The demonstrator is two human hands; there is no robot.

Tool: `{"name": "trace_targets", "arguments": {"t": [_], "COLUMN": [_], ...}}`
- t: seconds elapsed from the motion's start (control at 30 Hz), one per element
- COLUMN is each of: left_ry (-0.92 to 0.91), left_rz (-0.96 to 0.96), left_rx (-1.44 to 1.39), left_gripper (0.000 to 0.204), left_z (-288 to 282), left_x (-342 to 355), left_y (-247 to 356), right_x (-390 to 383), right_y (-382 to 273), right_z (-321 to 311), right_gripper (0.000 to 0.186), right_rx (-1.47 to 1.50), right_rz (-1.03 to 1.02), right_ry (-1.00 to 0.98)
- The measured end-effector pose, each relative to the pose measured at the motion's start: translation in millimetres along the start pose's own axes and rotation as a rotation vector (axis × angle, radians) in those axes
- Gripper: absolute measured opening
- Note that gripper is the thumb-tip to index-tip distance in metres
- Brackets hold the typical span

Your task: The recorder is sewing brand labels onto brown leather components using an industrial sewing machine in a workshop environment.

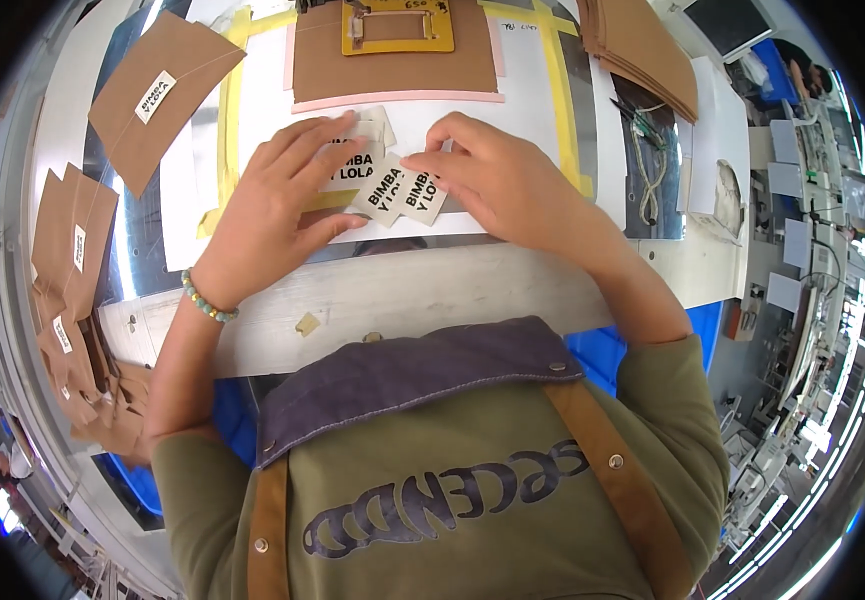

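Several small cream labels with black print lie overlapping on the white sheet, near the table's front edge. My left hand (287, 190) rests over the left part of this label pile (352, 178), fingers spread apart and the thumb held away from them. Its fingertips hide some of the upper labels. My right hand (497, 175) pinches the rightmost label (424, 198) by its upper edge between thumb and forefinger. A tilted label (386, 192) overlaps beside it, between both hands.
Ahead lies a brown panel (392, 78) with pink edging, under a yellow frame (412, 45). Yellow tape (567, 100) borders the white sheet. Labelled brown pieces (167, 120) lie at the left; a brown stack (642, 50) and cords (649, 165) are at the right.
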State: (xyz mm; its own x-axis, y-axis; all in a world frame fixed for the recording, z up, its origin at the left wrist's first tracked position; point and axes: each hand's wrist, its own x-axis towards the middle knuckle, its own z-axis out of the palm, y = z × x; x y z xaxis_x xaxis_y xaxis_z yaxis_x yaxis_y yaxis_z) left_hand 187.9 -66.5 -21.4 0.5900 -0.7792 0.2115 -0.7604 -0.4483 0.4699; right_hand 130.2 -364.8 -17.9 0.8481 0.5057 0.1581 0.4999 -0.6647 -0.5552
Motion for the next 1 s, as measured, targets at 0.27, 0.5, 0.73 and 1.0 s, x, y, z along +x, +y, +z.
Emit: {"name": "trace_targets", "arguments": {"t": [0.27,0.5,0.73,1.0], "left_ry": [0.087,0.159,0.274,0.283], "left_rz": [-0.059,-0.346,-0.365,-0.122], "left_rx": [-0.239,-0.721,-0.717,-0.082], "left_gripper": [0.063,0.032,0.023,0.028], "left_z": [0,8,9,-11], "left_x": [11,32,41,65], "left_y": [9,10,-5,-34], "right_x": [21,42,65,130], "right_y": [15,5,22,103], "right_z": [-24,-31,-29,-42], "right_gripper": [0.012,0.011,0.017,0.022], "right_rx": [0.080,0.461,0.324,0.165], "right_rz": [0.023,0.143,0.187,0.333], "right_ry": [-0.102,0.000,0.016,0.250]}}
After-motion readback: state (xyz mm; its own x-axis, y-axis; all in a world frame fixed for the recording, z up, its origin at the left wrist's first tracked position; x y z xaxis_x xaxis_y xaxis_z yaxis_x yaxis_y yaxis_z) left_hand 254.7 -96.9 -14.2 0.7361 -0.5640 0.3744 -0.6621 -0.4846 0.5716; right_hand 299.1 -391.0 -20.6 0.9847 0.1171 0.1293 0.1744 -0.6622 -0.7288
